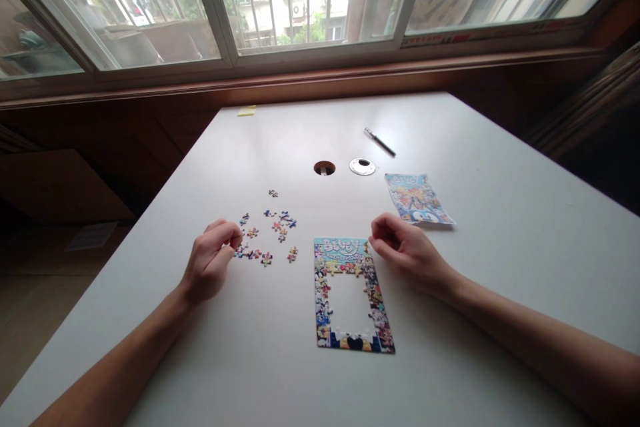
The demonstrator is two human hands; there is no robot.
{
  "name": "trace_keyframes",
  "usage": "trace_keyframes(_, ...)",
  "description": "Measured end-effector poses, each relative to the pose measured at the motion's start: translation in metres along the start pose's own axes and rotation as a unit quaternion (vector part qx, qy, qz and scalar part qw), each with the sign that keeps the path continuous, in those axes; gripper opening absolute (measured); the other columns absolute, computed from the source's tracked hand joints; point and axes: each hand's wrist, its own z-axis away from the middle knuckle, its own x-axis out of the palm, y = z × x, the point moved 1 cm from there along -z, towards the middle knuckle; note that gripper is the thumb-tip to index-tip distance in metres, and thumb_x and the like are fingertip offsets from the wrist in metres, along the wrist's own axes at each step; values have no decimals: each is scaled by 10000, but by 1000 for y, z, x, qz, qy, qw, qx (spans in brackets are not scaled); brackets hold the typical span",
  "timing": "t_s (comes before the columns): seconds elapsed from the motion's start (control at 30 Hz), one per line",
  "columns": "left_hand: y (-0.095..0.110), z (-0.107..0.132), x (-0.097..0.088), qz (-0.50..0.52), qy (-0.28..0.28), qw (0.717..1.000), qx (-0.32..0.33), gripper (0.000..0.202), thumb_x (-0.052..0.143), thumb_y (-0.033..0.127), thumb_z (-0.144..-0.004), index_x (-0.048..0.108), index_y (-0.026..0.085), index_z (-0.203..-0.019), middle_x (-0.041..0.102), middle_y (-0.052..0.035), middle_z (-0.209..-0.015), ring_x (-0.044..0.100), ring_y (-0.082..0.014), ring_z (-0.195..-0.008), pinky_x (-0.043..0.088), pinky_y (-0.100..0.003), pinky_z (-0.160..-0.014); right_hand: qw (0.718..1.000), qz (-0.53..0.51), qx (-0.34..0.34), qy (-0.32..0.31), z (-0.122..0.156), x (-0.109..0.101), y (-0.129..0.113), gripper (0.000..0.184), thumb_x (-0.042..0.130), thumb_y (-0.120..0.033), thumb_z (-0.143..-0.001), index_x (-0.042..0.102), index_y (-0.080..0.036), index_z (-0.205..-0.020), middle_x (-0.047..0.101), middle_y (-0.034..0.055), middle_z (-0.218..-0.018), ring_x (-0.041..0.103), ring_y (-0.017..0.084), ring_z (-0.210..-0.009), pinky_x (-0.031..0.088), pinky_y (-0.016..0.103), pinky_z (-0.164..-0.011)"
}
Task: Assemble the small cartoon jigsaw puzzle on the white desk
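Note:
A jigsaw puzzle (343, 248) lies flat in front of me, its outer border assembled and its middle showing bare white tabletop. At its upper right corner my right hand (405, 245) rests with curled fingers, fingertips close to or touching the edge; whether anything is in them is hidden. On the left, my left hand (213, 257) is closed, thumb against the fingers, beside several loose puzzle pieces (267, 258). I cannot see whether it pinches a piece. One loose piece (293, 254) lies nearer the puzzle, and another small cluster (273, 193) sits farther back.
The white table (480, 187) has a round cable hole (325, 168) with its metal cover (363, 166) beside it. A black pen (380, 142) lies farther back. A colourful picture sheet (417, 199) lies beyond my right hand. Yellow tape (247, 111) marks the far edge, below the windows.

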Motion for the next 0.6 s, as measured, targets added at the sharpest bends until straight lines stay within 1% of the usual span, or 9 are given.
trace_keyframes(0.13, 1, -2, 2, -20, 33, 999, -13, 91, 426, 153, -794, 486, 196, -741, 488, -14, -729, 473, -191, -735, 391, -330, -703, 1000, 0, 4, -2, 0, 0, 1, 85, 552, -183, -850, 488, -222, -808, 489, -21, -693, 454, 141, -622, 377, 272, -575)
trace_keyframes(0.3, 0, -3, 4, -41, 42, 998, -5, 93, 440, 161, -808, 510, 193, -757, 526, -17, -746, 495, -188, -745, 417, -321, -720, 1000, 8, 8, -10, 0, -1, 6, 66, 556, -210, -852, 500, -227, -822, 516, -10, -706, 486, 157, -637, 389, 283, -580)
trace_keyframes(0.47, 2, -3, 3, -62, 42, 997, 10, 121, 438, 136, -813, 530, 193, -758, 543, -18, -750, 508, -193, -760, 430, -337, -752, 1000, 13, 4, -11, 1, -1, 6, 62, 556, -214, -853, 504, -229, -824, 522, -6, -706, 493, 162, -635, 397, 288, -578)
trace_keyframes(0.6, 5, -4, 4, -90, 18, 995, 42, 134, 469, 126, -817, 562, 198, -752, 588, -20, -746, 530, -204, -788, 441, -357, -803, 1000, 14, 4, -8, 1, -1, 4, 62, 557, -210, -852, 507, -230, -822, 518, -9, -700, 489, 161, -632, 400, 288, -578)
